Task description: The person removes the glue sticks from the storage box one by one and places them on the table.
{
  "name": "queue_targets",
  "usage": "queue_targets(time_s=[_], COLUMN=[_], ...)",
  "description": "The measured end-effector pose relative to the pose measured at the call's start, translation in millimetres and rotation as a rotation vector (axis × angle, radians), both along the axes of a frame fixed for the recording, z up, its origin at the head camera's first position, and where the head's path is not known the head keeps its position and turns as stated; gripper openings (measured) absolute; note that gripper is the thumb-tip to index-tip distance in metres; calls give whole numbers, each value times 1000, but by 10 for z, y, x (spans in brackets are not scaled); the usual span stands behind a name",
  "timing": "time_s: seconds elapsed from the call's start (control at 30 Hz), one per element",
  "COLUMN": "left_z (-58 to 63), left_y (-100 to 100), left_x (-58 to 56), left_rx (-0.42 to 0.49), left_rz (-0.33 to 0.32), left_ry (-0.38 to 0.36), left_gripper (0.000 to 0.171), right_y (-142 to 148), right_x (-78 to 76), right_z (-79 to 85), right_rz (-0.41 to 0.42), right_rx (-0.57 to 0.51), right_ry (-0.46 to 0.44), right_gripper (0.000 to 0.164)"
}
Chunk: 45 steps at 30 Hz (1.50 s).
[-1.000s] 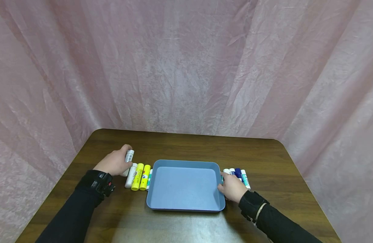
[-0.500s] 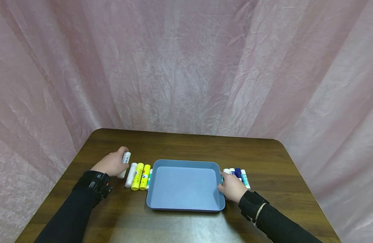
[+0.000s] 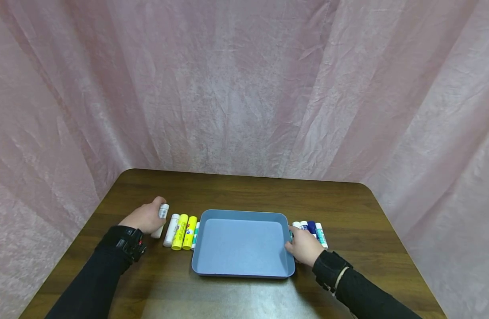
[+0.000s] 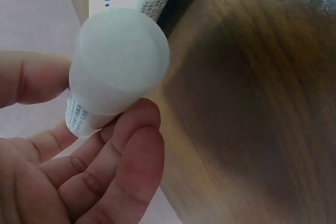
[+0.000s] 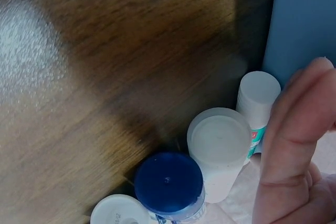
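In the head view my left hand grips a white glue stick at the left end of a row. The left wrist view shows its round end between thumb and fingers. My right hand lies at the right side of a blue-grey tray. Its fingers hold a small white-and-green glue stick beside the tray wall; the hand hides most of that stick. Left of the tray lie another white glue stick, two yellow glue sticks and a white-and-teal one.
Right of the tray, partly under my right hand, lie more glue sticks, one with a dark blue cap and one white-and-teal. All rest on a brown wooden table. A pink curtain hangs behind it.
My left hand has moved slightly left with the white glue stick, leaving a gap between it and the other white one. The right hand and tray have stayed put.
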<state>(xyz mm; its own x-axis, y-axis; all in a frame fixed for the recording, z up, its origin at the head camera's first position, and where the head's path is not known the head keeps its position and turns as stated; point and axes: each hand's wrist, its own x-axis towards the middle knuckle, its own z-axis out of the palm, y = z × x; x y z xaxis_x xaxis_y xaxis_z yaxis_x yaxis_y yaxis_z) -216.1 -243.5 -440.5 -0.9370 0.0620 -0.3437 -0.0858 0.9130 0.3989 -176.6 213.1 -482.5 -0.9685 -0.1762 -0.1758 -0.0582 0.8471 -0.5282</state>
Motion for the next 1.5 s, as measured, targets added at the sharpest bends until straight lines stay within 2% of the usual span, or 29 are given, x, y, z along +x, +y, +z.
queue_targets(time_s=[0.83, 1.5], left_z=[-57, -164], left_y=[76, 76], left_x=[29, 9], left_rx=[-31, -22], left_rz=[-12, -6], left_ry=[-53, -91], left_gripper=[59, 61], right_y=[0, 2], right_x=[6, 5], right_z=[19, 2], right_rz=[-9, -14], right_rx=[6, -1], right_ry=[-12, -15], right_gripper=[54, 55])
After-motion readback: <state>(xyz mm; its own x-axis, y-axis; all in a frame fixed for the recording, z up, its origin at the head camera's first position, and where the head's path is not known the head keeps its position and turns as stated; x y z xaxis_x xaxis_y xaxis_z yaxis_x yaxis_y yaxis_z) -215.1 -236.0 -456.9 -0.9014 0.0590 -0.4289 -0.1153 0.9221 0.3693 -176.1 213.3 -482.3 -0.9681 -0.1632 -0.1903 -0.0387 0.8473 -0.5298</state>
